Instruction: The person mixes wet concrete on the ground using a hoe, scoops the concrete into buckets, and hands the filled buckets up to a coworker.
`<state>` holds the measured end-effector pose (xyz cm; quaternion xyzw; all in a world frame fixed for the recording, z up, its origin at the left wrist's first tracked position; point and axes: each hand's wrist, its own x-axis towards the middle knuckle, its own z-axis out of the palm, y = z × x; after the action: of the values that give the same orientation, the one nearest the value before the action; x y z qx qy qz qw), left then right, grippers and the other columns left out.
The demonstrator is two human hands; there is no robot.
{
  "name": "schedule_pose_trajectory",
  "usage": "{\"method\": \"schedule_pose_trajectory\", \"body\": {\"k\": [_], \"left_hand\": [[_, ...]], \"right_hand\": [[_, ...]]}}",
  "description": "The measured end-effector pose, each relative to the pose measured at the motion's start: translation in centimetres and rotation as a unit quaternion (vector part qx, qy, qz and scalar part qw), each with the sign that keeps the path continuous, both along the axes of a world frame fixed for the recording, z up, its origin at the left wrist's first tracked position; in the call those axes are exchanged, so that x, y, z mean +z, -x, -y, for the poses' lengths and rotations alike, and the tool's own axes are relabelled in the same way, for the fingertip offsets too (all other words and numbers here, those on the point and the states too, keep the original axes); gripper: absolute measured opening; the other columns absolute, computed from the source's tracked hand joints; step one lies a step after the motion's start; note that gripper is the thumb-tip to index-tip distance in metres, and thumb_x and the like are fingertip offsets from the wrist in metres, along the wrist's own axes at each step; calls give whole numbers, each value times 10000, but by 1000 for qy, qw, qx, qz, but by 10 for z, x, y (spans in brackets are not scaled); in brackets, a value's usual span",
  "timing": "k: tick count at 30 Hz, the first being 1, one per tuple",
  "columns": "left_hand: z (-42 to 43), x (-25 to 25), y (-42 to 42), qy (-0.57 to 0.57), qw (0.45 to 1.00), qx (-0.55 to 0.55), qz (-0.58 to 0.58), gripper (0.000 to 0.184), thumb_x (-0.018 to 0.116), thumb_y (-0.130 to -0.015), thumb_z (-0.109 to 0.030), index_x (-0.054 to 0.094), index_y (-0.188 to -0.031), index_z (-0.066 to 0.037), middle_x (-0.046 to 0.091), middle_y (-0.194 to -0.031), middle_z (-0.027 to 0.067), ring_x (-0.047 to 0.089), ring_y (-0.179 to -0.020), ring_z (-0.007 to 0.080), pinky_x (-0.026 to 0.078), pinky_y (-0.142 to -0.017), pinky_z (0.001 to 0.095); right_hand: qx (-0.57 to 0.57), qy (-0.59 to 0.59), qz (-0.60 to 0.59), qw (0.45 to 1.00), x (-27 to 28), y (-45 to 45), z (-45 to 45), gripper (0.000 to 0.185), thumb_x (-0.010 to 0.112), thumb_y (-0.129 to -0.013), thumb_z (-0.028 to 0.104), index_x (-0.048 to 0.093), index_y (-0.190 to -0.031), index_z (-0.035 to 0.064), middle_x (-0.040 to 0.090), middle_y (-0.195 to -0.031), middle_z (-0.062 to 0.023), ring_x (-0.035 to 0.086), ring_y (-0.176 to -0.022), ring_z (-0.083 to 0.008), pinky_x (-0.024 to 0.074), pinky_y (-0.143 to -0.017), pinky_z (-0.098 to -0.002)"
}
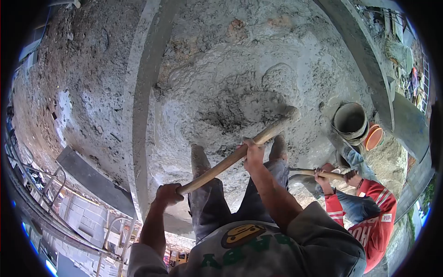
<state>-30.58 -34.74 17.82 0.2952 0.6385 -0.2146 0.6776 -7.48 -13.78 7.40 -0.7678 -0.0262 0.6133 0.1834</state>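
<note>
A long wooden handle (221,165) runs diagonally in front of my legs. Its far end reaches a tool head (290,112) coated in grey mix, at the right side of the wet heap. My left hand (169,194) is wrapped round the near end of the handle. Farther up, near the middle, my right hand (253,154) grips the same handle. Wet grey cement mix (230,106) spreads ahead of my boots, with a darker rough hollow at its centre. The tool's blade is hidden or caked in mix.
A person in a red top (380,203) at the right holds another wooden handle (304,171). Stacked buckets (350,121) and an orange-rimmed container (374,137) stand beyond them. Long boards (140,92) (362,46) edge the mix. Metal frames (108,233) lie lower left.
</note>
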Motion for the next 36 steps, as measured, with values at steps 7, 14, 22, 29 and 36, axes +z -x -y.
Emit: {"method": "schedule_pose_trajectory", "body": {"k": [7,14,22,29,36], "left_hand": [[9,-1,-9,-64,994,87,17,405,745,-649,-370,634,-924,-93,647,-840,118,620,-822,304,474,-757,410],[-88,-18,-92,-31,957,282,62,387,774,-689,-321,609,-832,-1,608,-659,83,591,-581,176,478,-562,325],[-8,79,-57,209,969,123,54,407,788,-655,-350,645,-813,-3,640,-671,77,617,-613,200,485,-600,333],[-146,47,-145,67,991,-84,74,528,740,-658,-421,601,-1029,-71,651,-851,162,636,-819,308,478,-742,387],[-457,-133,-355,-281,930,-232,53,388,726,-681,-353,610,-862,-29,630,-721,195,622,-702,372,478,-642,439]], "right_hand": [[68,-96,-59,991,71,17,-36,141,623,-695,25,518,-782,-11,560,-650,-94,585,-513,-208,486,-500,-308],[181,-67,9,981,-51,23,-139,132,602,-723,62,544,-746,-54,532,-585,-102,560,-478,-213,451,-428,-348],[79,188,16,979,-91,-14,73,144,626,-703,71,576,-729,-61,573,-619,-155,585,-491,-278,477,-435,-413],[-146,-31,-78,986,-3,-154,-82,71,553,-679,14,521,-729,-25,500,-569,-101,521,-439,-231,449,-411,-352],[-252,-278,-74,924,-118,-405,-366,213,579,-811,201,470,-834,19,478,-650,-70,526,-518,-194,492,-472,-350]]}}
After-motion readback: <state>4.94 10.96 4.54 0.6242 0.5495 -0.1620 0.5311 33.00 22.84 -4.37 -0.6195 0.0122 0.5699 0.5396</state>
